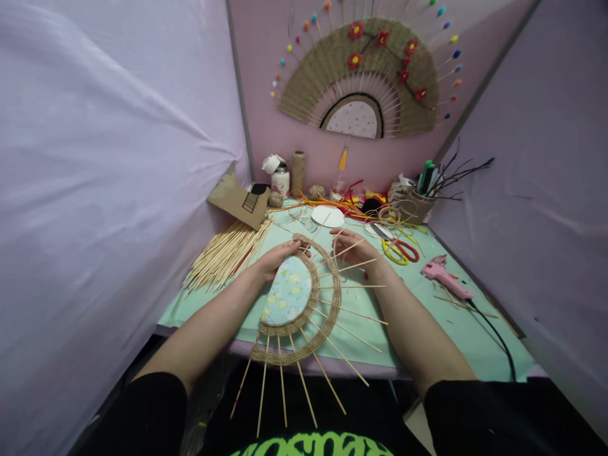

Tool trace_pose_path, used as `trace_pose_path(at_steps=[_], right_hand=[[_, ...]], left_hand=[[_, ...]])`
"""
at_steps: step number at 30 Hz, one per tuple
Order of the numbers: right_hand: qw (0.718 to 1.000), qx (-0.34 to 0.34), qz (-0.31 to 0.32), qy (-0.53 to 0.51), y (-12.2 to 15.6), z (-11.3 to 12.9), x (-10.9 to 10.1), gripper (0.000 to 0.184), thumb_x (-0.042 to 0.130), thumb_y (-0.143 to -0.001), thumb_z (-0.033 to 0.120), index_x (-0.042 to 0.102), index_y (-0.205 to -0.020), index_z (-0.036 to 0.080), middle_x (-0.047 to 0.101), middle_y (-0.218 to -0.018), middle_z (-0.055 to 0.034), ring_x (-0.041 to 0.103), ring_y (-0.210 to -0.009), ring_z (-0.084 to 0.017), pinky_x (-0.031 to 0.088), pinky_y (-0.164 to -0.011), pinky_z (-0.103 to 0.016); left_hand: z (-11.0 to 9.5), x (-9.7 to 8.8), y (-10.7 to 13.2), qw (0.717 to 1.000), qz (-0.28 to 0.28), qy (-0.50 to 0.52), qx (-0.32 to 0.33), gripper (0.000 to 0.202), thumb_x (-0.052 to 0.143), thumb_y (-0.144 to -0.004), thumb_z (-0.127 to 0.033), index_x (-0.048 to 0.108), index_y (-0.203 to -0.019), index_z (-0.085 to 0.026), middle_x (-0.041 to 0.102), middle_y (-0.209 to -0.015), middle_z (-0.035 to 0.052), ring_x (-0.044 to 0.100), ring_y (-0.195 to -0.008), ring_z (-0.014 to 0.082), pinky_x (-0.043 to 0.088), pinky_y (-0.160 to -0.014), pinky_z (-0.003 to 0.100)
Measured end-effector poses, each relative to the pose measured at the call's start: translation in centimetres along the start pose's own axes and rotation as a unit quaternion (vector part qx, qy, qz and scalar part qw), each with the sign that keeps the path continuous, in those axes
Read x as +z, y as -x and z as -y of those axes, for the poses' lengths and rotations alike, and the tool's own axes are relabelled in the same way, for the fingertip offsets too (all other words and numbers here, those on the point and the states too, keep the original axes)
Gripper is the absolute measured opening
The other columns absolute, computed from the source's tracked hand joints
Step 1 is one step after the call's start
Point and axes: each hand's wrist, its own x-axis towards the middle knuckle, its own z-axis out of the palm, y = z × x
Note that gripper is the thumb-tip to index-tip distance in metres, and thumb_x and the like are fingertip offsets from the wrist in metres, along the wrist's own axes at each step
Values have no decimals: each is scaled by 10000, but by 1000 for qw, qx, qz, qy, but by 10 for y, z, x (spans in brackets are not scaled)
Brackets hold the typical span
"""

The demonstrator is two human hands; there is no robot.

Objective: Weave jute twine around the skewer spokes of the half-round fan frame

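A half-round twine fan (336,297), woven in two bands over thin bamboo sticks, is tilted above the table's front edge. Pale blue cloth with a yellow-green pattern (287,291) covers its inner half-disc. My left hand (284,254) grips the fan at its upper end, thumb over the woven band. Beyond the spread stick ends, my right hand (352,246) is closed, its fingers bent and pressed together near the top sticks. Whatever thin thing lies in those fingers is too small to make out.
Loose bamboo sticks (225,256) lie at left beside a cardboard piece (242,199). Right of my hands are scissors (401,251) and a pink glue gun (446,278) with its cord. Jars, twine and pens line the back, below a finished fan (304,76) on the wall.
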Motion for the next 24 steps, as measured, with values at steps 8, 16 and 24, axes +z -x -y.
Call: trace_pose_path(at_steps=[8,16,24], right_hand=[[986,-8,-1,-169,-12,7,-19,277,699,-721,176,565,-963,187,487,-603,72,421,-472,-18,392,-422,-99],[966,55,-19,-253,-17,26,-17,196,646,-778,119,558,-944,177,597,-724,26,520,-502,-14,436,-386,-59],[978,-79,-57,-186,-35,43,-7,174,637,-762,86,609,-909,176,678,-870,-32,639,-726,-78,565,-662,-156]], left_hand=[[6,-5,-5,1000,-2,15,-15,186,629,-801,-271,603,-905,-120,682,-756,63,652,-588,148,510,-565,248],[7,0,-5,999,-8,17,-37,148,553,-849,-247,607,-890,-115,678,-730,74,650,-572,160,510,-562,264],[8,-1,-6,999,-26,5,-39,170,564,-845,-262,617,-901,-110,673,-736,69,649,-584,153,502,-570,253]])
